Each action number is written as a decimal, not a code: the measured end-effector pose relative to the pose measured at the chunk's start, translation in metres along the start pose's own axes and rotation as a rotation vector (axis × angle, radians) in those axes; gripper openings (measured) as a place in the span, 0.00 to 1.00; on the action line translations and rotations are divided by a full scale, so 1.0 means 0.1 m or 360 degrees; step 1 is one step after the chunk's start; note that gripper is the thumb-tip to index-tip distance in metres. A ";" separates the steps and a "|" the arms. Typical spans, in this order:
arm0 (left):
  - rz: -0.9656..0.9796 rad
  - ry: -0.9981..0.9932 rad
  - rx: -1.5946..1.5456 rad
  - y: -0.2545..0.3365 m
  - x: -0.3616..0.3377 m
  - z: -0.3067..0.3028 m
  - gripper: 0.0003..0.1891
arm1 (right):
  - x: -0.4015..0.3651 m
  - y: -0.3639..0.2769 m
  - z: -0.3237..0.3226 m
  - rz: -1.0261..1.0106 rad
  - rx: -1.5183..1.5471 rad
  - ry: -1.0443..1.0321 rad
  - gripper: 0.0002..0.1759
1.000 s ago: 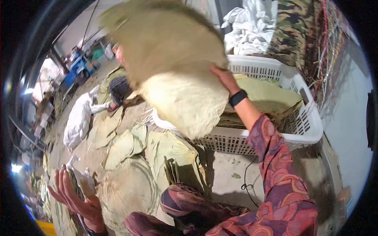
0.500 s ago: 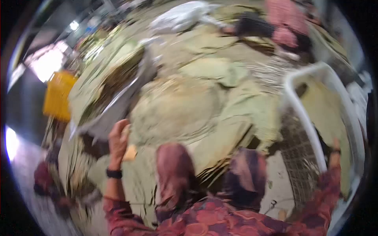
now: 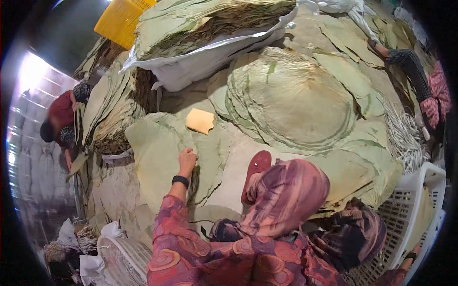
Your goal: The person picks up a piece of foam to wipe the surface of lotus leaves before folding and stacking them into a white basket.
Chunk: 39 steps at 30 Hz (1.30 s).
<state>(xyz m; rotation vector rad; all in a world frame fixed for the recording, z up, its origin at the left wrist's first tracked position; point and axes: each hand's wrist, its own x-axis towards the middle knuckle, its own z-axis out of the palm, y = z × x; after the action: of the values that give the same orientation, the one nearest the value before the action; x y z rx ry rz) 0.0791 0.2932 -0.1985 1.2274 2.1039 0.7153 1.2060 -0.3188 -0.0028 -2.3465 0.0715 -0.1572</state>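
- Here my left hand [image 3: 187, 159] rests knuckles up, fingers curled over an edge in the leaf stack [image 3: 155, 157], probably to part one sheet.
- Those leaves lie flat under my palm: broad, dry, pale green.
- Just beyond my fingertips lies a tan scrap [image 3: 200, 120].
- My right hand [image 3: 409, 261] is mostly hidden beside the white basket [image 3: 420, 209], so I cannot tell its grip.
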 end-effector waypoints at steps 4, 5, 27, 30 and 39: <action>-0.0009 -0.0042 0.0022 -0.23 0.63 0.30 0.14 | -0.68 -1.23 0.49 -0.0349 0.0018 0.0055 0.34; -0.0351 -0.0401 -0.0696 -0.64 1.01 0.46 0.11 | -0.93 -1.51 0.64 -0.0428 0.0105 -0.0059 0.33; -0.0860 0.0356 -0.1268 0.39 1.80 1.12 0.24 | -5.38 -4.56 2.69 -0.0643 0.0619 -0.1818 0.26; -0.0786 0.0384 -0.1285 0.44 1.80 1.11 0.24 | -5.53 -4.59 2.73 -0.0591 0.0607 -0.1850 0.24; -0.0635 0.0146 -0.1952 0.14 1.91 1.22 0.22 | -5.74 -4.53 2.84 -0.0457 0.0520 -0.2030 0.21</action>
<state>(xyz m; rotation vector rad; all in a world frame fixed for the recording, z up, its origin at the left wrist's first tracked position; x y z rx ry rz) 0.0993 0.4877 -0.3139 0.0963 1.3836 1.5161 0.6777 0.2566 0.0688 -1.7362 -0.8330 1.0892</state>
